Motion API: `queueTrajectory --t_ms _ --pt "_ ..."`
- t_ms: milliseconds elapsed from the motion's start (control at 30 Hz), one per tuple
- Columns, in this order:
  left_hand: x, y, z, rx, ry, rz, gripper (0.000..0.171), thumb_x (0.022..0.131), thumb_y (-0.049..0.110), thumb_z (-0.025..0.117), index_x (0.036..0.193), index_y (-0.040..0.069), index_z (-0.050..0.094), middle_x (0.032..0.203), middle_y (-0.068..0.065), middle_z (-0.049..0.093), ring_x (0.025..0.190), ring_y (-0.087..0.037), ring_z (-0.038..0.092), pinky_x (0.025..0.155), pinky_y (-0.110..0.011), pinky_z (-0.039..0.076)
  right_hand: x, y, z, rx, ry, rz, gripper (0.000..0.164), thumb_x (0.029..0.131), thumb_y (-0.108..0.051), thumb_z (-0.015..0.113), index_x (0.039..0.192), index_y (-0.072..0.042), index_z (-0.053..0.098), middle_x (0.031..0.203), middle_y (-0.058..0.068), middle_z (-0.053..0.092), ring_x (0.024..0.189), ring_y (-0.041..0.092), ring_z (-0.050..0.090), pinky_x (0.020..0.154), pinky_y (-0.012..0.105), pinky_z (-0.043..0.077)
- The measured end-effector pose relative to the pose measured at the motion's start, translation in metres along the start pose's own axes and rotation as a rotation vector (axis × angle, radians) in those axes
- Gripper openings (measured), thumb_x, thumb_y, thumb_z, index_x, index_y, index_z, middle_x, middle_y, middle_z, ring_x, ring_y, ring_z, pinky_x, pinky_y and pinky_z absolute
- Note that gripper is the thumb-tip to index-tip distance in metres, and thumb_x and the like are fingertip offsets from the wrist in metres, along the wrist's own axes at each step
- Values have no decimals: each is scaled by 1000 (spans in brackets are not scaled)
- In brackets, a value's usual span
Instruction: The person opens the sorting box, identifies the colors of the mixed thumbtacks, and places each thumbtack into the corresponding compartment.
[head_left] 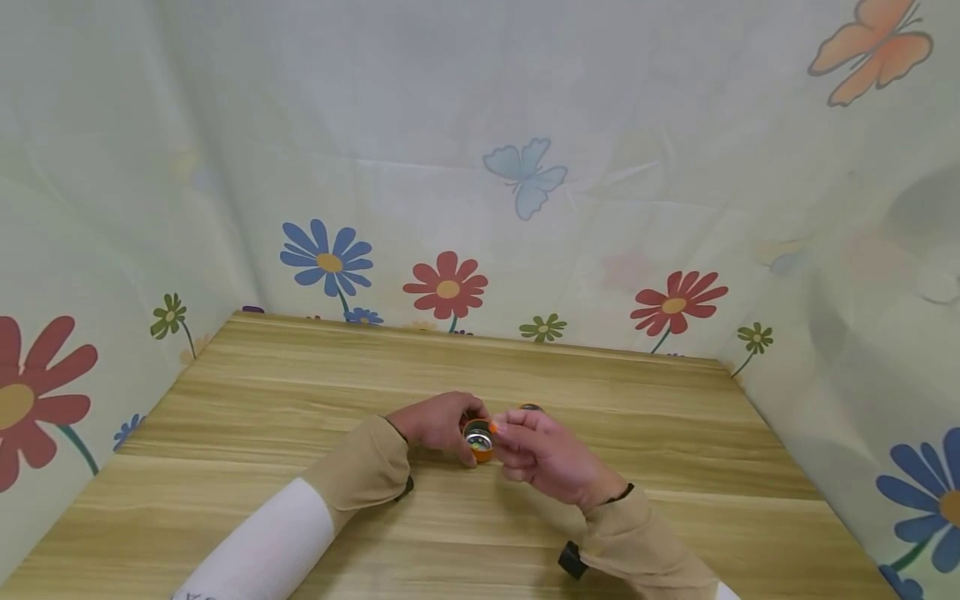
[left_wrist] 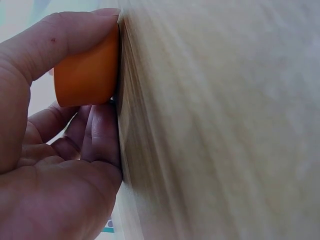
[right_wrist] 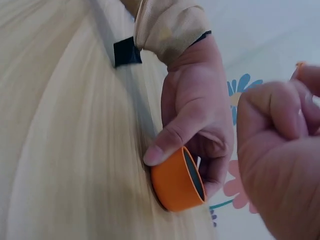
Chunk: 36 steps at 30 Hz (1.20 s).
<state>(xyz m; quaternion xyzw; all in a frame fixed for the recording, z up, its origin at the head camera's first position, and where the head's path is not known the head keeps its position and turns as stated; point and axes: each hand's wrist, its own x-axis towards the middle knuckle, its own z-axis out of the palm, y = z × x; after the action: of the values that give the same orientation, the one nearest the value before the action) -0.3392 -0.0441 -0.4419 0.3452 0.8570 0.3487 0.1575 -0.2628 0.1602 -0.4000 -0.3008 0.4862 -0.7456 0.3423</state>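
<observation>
My left hand (head_left: 441, 423) holds a small round orange container (head_left: 482, 456) on the wooden table, thumb on the near side and fingers round the far side. Shiny metal shows inside its open top in the head view. Its smooth orange wall (left_wrist: 85, 77) fills the space between thumb and fingers in the left wrist view. Just right of the container, my right hand (head_left: 553, 458) pinches a tiny orange piece (head_left: 493, 427) between thumb and forefinger, close to the rim. Most of that piece is hidden by the fingertips; its kind I cannot tell.
Behind the right hand lies a dark round thing with an orange edge (head_left: 531, 407), partly covered by the fingers. A wood-grain table (head_left: 360, 533) spreads under both hands. Cloth walls (head_left: 420, 200) printed with flowers and butterflies rise at its back and sides.
</observation>
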Motion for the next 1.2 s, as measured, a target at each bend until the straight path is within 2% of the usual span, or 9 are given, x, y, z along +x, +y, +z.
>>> queueTrajectory --t_ms 133,267,333,467,567,700,1000,1200 --pt "2 -4 2 -10 1 6 50 62 12 87 103 13 59 91 6 59 81 -11 56 72 -24 46 3 0 -4 -125 113 37 19 103 -15 41 99 -1 54 72 2 34 51 11 22 49 25 22" --pt "4 -8 3 -19 0 12 50 62 14 87 104 13 58 92 7 59 83 -11 56 74 -24 46 7 0 -8 -319 263 77 22 101 -20 48 97 1 55 66 1 34 50 12 25 48 26 25" --pt "3 -8 2 -18 -1 22 51 63 14 86 105 13 58 93 6 59 84 -11 56 75 -24 46 9 0 -11 -461 335 98 24 100 -21 50 98 2 56 64 3 35 50 14 28 48 26 28" --pt "1 -3 0 -10 -4 35 49 63 14 85 105 11 59 94 4 59 84 -12 56 74 -24 46 14 2 -15 -859 424 132 22 99 -22 52 100 -1 60 71 7 50 54 13 38 49 25 34" --pt "-2 1 -2 0 -8 24 47 64 14 85 104 11 59 94 2 59 84 -13 56 73 -24 46 18 5 -18 -1127 431 138 15 97 -19 55 96 -6 62 73 4 55 55 10 41 50 24 37" --pt "-3 5 -4 6 -16 1 45 66 14 85 102 13 59 95 2 58 84 -14 55 73 -24 46 22 8 -19 -1326 407 135 8 95 -14 58 91 -9 62 64 -3 50 51 8 40 47 23 36" --pt "-1 3 -3 -12 -19 9 45 64 12 86 100 14 59 93 2 59 83 -15 56 72 -25 46 29 8 -17 -1613 348 85 10 91 -10 62 82 -14 60 71 -8 50 59 8 43 55 25 40" --pt "1 0 -2 -2 -18 4 45 64 13 86 100 15 59 93 3 59 83 -13 56 73 -23 46 35 9 -20 -1697 309 52 17 87 -6 61 73 -15 58 66 -9 48 57 6 43 55 25 39"
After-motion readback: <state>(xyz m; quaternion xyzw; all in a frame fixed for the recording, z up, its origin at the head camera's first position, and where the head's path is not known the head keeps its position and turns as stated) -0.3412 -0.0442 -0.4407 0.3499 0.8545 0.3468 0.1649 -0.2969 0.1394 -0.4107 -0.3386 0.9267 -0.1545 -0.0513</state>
